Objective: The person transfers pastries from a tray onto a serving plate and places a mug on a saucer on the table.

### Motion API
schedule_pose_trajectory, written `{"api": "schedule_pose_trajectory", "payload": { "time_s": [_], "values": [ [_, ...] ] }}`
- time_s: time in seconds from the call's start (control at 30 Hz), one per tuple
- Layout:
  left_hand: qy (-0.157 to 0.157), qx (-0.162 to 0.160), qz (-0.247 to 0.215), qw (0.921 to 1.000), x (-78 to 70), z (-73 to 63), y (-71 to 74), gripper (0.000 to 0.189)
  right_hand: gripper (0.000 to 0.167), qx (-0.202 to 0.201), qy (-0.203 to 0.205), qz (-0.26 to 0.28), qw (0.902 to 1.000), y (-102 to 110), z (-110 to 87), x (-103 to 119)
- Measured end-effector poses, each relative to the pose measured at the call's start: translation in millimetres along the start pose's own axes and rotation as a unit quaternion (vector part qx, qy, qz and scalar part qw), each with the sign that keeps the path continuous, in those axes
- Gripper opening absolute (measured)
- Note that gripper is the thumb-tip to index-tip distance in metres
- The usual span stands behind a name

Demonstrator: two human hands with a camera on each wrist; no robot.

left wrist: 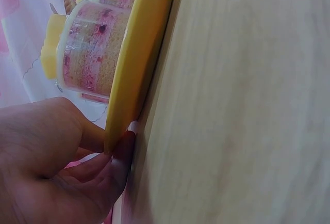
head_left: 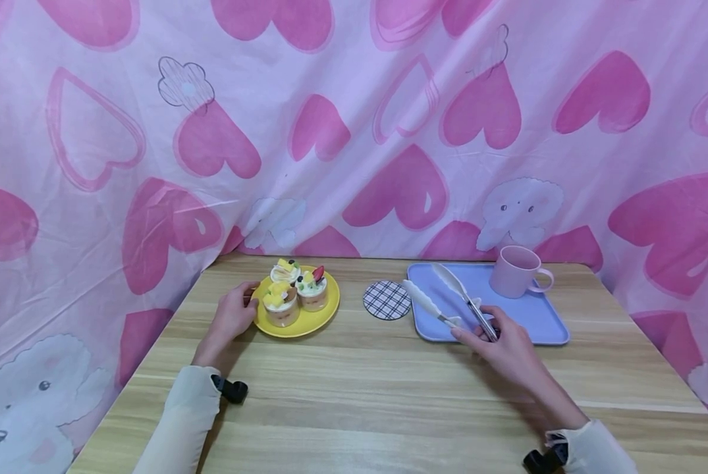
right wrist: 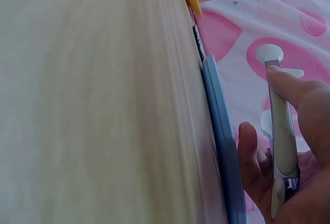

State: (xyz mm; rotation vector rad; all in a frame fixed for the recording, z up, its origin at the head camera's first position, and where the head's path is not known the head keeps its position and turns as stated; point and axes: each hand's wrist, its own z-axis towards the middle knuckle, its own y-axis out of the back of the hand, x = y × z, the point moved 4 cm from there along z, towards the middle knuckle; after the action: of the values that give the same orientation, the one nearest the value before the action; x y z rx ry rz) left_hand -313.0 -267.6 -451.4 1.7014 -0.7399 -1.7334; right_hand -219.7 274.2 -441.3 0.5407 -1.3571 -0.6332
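Observation:
My left hand [head_left: 233,317] pinches the left rim of a yellow plate [head_left: 324,319], thumb on top and fingers beneath the edge in the left wrist view. On that plate stand three clear dessert cups [head_left: 282,315] of layered cake with cream and fruit on top. Over the front of a blue tray [head_left: 543,329], my right hand [head_left: 508,345] holds a pair of tongs [head_left: 475,316] with white tips. The tongs' arms are spread apart and point toward the back left, with nothing between them. In the right wrist view the hand is above the tray.
A pink mug [head_left: 512,273] stands at the tray's back right, its handle to the right. Between plate and tray lies a round checked coaster [head_left: 387,300]. Everything rests on a wooden table [head_left: 342,408], backed by a pink heart-patterned cloth [head_left: 318,131].

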Motion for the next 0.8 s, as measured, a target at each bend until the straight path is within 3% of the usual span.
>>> {"api": "schedule_pose_trajectory", "payload": {
  "time_s": [0.23,0.53,0.8],
  "values": [
    [0.003,0.004,-0.001,1.0000,0.6,0.1,0.3,0.050,0.075,-0.025,0.005,-0.020,0.9995,10.7,-7.0,-10.7],
    [0.002,0.003,-0.003,1.0000,0.4,0.2,-0.3,0.050,0.084,-0.038,-0.010,-0.072,0.9967,26.8,-13.7,-26.9],
    [-0.003,0.003,-0.004,1.0000,0.6,-0.2,0.9,0.050,0.086,-0.032,-0.031,-0.071,0.9965,40.7,-20.6,-40.0]
  ]
}}
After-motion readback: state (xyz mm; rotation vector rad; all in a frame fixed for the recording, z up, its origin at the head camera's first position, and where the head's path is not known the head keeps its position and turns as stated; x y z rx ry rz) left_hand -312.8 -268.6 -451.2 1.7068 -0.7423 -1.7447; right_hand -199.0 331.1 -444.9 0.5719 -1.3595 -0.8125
